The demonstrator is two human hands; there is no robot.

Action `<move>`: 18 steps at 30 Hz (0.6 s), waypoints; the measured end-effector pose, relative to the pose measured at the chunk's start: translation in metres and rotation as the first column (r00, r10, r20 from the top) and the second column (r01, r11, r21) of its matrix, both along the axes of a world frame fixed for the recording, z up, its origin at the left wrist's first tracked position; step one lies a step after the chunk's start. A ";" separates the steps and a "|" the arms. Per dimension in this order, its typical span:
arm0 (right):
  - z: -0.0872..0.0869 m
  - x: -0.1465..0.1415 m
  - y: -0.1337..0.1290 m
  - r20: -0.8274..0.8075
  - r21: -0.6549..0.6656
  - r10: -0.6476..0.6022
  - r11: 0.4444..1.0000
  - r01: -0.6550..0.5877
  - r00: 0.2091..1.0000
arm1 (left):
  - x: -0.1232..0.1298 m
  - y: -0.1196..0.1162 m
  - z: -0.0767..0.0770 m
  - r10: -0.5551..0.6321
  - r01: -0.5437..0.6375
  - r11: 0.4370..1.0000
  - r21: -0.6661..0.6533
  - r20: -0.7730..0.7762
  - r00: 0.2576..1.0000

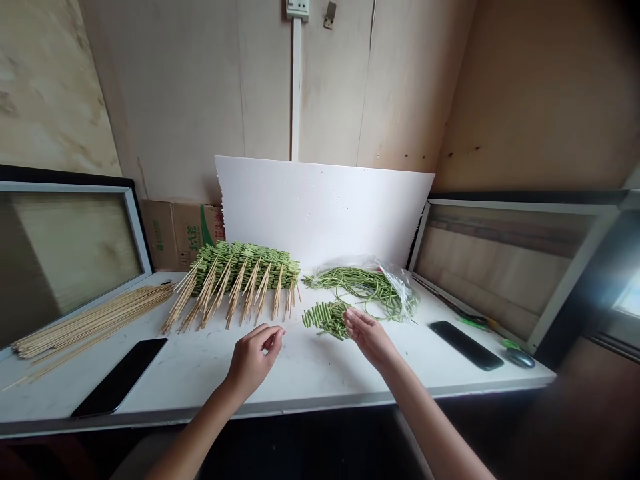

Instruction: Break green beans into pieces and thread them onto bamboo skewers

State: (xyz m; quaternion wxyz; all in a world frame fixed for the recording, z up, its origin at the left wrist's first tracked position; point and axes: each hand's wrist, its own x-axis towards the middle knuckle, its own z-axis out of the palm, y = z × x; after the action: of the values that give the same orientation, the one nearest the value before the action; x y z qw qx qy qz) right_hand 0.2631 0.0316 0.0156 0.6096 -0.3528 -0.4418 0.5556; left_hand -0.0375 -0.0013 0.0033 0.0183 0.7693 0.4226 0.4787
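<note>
My left hand [256, 357] is over the white table with thumb and fingertips pinched together; what is between them, if anything, is too small to make out. My right hand [367, 333] has its fingers closed at the right edge of a small heap of cut green bean pieces [333, 320]; its fingertips hide anything they hold. Several of the pieces lie side by side in a row at the heap's left. Behind my left hand, bean pieces on wooden skewers [243, 263] are stacked, their bare sticks pointing toward me. Long uncut beans [367, 283] lie in a clear plastic bag behind the heap.
Loose wooden skewers [95, 323] and a black phone [120, 377] are at the left. At the right lie another dark phone [466, 345] and a mouse-like object [520, 358]. A white board [325, 213] stands behind, beside a cardboard box [175, 233]. Framed panels flank the table [310, 390].
</note>
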 end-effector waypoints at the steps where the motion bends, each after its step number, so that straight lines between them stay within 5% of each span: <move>1: 0.001 0.002 0.000 -0.058 -0.012 0.029 0.999 -0.030 0.998 | 0.000 0.000 -0.001 -0.001 0.001 1.000 -0.002 -0.004 1.000; 18: 0.000 -0.006 -0.001 -0.311 -0.088 0.142 0.980 -0.178 0.940 | 0.003 -0.002 -0.002 -0.028 0.027 0.999 -0.032 -0.013 1.000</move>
State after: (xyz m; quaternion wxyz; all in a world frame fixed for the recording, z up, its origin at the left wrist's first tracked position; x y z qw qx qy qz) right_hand 0.2569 0.0302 0.0157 0.6016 -0.2607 -0.3375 0.6755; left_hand -0.0346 -0.0034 0.0009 0.0343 0.7779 0.4197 0.4664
